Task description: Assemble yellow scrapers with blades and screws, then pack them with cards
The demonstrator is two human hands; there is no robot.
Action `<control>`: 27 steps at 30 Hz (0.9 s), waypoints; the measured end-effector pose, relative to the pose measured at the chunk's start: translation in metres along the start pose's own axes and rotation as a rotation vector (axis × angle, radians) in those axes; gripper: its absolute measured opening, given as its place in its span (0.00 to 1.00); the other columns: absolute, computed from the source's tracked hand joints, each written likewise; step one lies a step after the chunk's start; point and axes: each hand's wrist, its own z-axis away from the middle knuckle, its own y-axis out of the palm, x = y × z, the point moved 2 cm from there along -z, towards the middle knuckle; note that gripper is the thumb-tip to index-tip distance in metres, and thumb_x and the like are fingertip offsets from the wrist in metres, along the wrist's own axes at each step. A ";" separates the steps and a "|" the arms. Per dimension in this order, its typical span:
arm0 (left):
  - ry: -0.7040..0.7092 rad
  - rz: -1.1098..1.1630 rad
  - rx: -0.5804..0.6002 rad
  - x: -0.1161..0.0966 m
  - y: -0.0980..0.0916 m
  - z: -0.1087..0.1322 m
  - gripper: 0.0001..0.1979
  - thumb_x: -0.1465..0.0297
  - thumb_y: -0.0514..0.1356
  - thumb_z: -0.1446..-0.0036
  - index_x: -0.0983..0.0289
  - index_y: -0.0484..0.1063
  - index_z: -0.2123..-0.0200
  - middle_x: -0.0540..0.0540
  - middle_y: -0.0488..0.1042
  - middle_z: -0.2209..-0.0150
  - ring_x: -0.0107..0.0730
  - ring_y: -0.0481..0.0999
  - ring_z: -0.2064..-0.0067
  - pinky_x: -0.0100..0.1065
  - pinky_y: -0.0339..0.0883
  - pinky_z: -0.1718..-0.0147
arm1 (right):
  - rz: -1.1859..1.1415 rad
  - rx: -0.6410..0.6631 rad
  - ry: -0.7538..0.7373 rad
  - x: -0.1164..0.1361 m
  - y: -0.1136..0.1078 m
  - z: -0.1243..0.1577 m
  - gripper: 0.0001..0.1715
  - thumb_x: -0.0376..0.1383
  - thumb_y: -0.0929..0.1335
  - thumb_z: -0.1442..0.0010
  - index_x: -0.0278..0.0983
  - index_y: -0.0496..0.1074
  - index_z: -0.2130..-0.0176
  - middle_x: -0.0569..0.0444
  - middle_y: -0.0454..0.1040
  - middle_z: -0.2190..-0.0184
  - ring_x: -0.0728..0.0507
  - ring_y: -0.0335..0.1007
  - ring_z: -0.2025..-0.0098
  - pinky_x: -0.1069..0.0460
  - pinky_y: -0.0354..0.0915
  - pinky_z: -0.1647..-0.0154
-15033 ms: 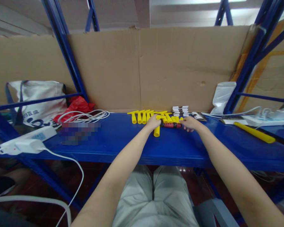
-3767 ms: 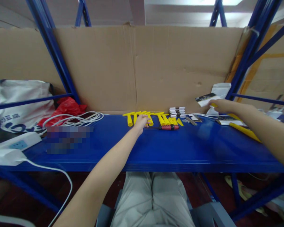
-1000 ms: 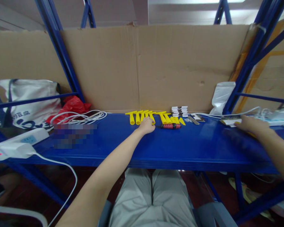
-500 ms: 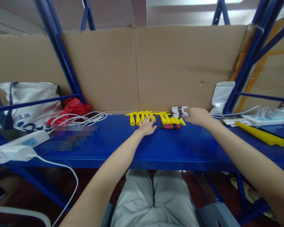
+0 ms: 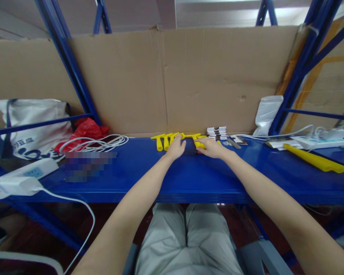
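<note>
The left hand (image 5: pixel 175 148) reaches forward over yellow pieces (image 5: pixel 159 143) on the desk (image 5: pixel 203 179), thumb apart from the fingers; the right hand (image 5: pixel 214 148) angles inward over others, whether its fingers grip I cannot tell.

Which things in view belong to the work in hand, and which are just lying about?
Likely part of the work:
yellow T-shaped pieces, by the left hand and right hand
red tool, mostly hidden by the right hand
probably the white-and-dark stack nearby

Apparently just lying about:
cloth bag
red plastic bag
coiled white cable
power strip at left
</note>
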 end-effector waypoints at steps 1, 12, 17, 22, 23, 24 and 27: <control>0.004 0.024 -0.037 0.000 0.001 -0.001 0.23 0.71 0.50 0.39 0.73 0.61 0.42 0.66 0.59 0.38 0.39 0.57 0.36 0.38 0.50 0.38 | -0.040 -0.015 0.010 0.000 0.003 0.001 0.26 0.37 0.64 0.40 0.31 0.66 0.43 0.41 0.68 0.45 0.38 0.64 0.42 0.44 0.59 0.42; 0.126 0.325 -0.339 -0.001 -0.008 -0.002 0.17 0.71 0.54 0.41 0.67 0.68 0.49 0.64 0.72 0.47 0.40 0.75 0.51 0.40 0.66 0.48 | -0.408 -0.021 0.139 -0.001 0.014 0.003 0.37 0.38 0.63 0.39 0.32 0.50 0.35 0.42 0.72 0.48 0.41 0.68 0.46 0.44 0.62 0.44; 0.133 0.519 -0.416 -0.011 -0.018 0.003 0.16 0.64 0.57 0.42 0.67 0.70 0.54 0.64 0.75 0.52 0.38 0.79 0.57 0.37 0.72 0.57 | -0.501 -0.023 0.174 -0.009 0.020 0.002 0.42 0.40 0.63 0.38 0.35 0.41 0.32 0.41 0.67 0.43 0.40 0.63 0.41 0.42 0.59 0.42; 0.154 0.654 -0.471 -0.020 -0.026 0.008 0.11 0.63 0.60 0.45 0.64 0.66 0.63 0.55 0.76 0.67 0.31 0.78 0.66 0.30 0.71 0.67 | -0.563 -0.154 0.117 -0.019 0.025 -0.002 0.48 0.44 0.64 0.40 0.38 0.36 0.32 0.44 0.57 0.37 0.40 0.54 0.36 0.41 0.53 0.38; 0.157 0.670 -0.479 -0.020 -0.026 0.008 0.11 0.63 0.60 0.45 0.63 0.64 0.63 0.53 0.75 0.68 0.29 0.78 0.68 0.29 0.70 0.69 | -0.563 -0.184 0.105 -0.020 0.025 -0.003 0.48 0.43 0.64 0.40 0.37 0.35 0.32 0.44 0.54 0.36 0.40 0.53 0.36 0.41 0.52 0.38; 0.158 0.687 -0.487 -0.021 -0.026 0.008 0.12 0.64 0.61 0.46 0.62 0.62 0.63 0.51 0.74 0.69 0.27 0.77 0.69 0.27 0.69 0.70 | -0.554 -0.217 0.099 -0.021 0.025 -0.004 0.49 0.42 0.64 0.41 0.37 0.35 0.32 0.43 0.52 0.35 0.39 0.51 0.35 0.40 0.51 0.37; 0.167 0.725 -0.468 -0.019 -0.025 0.007 0.17 0.67 0.62 0.47 0.61 0.58 0.57 0.49 0.72 0.68 0.25 0.76 0.69 0.27 0.68 0.69 | -0.487 -0.356 0.111 -0.025 0.020 -0.005 0.49 0.37 0.65 0.44 0.34 0.37 0.32 0.42 0.49 0.34 0.38 0.46 0.33 0.39 0.48 0.36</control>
